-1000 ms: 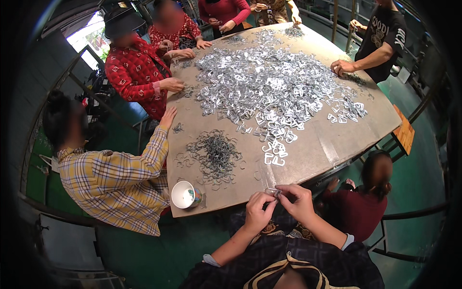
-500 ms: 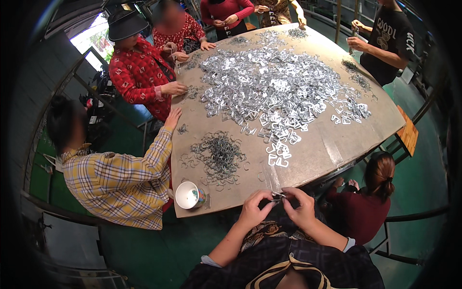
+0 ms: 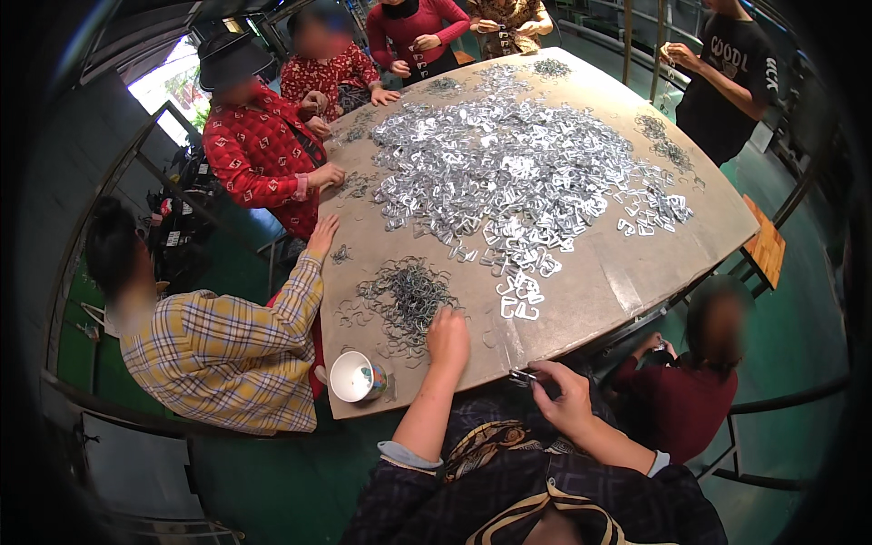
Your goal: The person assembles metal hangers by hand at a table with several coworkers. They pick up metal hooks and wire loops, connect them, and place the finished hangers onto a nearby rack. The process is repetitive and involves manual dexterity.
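My left hand (image 3: 450, 338) reaches over the near right edge of a dark heap of thin bent wire clips (image 3: 411, 295) on the table. Its back is toward me and hides the fingertips, so whether it has a clip is unclear. Just off the table's near edge, my right hand (image 3: 565, 398) pinches a small bunch of metal pieces (image 3: 521, 376) between thumb and fingers. Farther in lies a big pile of shiny flat metal hooks (image 3: 509, 173), with a few strays (image 3: 520, 298) toward me.
A white paper cup (image 3: 352, 376) stands at the brown table's (image 3: 581, 309) near left corner. A person in a plaid shirt (image 3: 222, 350) leans a hand on the left edge. Several others work around the table; one in dark red (image 3: 677, 400) sits at my right. A wooden stool (image 3: 765, 243) stands right.
My left hand has left the metal pieces and moved forward and left to the wire clips. My right hand stays near the table edge, still holding the pieces.
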A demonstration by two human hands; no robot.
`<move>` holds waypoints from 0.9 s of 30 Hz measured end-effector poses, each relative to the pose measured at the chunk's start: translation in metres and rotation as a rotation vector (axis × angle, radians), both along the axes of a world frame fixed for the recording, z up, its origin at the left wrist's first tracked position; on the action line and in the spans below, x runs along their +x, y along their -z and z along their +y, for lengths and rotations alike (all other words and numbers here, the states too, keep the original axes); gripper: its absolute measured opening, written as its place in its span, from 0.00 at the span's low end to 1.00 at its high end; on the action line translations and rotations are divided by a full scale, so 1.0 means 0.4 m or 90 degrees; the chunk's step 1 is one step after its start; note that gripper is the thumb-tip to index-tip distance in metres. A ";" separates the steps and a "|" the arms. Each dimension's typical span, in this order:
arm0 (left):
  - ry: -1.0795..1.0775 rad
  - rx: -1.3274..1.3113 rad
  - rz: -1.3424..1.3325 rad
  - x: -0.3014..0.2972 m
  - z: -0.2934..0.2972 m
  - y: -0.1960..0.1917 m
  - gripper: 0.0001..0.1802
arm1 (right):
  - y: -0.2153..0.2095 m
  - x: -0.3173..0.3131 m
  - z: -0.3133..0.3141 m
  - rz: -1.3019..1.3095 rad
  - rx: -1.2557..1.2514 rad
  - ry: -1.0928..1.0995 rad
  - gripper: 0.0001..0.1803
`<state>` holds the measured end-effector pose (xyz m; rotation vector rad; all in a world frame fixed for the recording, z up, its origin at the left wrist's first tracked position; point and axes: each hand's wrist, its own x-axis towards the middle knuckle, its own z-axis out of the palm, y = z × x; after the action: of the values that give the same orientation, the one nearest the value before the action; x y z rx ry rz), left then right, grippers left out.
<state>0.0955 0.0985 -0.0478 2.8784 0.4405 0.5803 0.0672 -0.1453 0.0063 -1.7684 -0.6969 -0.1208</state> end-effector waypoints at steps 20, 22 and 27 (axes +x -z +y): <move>0.229 -0.719 0.063 -0.136 -0.096 -0.169 0.07 | 0.010 0.001 -0.009 0.024 -0.018 0.012 0.21; 0.352 -0.647 -0.041 -0.167 -0.140 -0.187 0.08 | 0.005 0.002 -0.005 0.031 -0.030 0.014 0.21; 0.362 -0.557 -0.095 -0.183 -0.195 -0.186 0.09 | -0.004 -0.001 0.005 0.017 -0.020 0.015 0.22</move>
<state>0.0223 0.0205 0.0267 1.9598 -0.1414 0.3613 0.0668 -0.1435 0.0079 -1.8055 -0.6622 -0.1026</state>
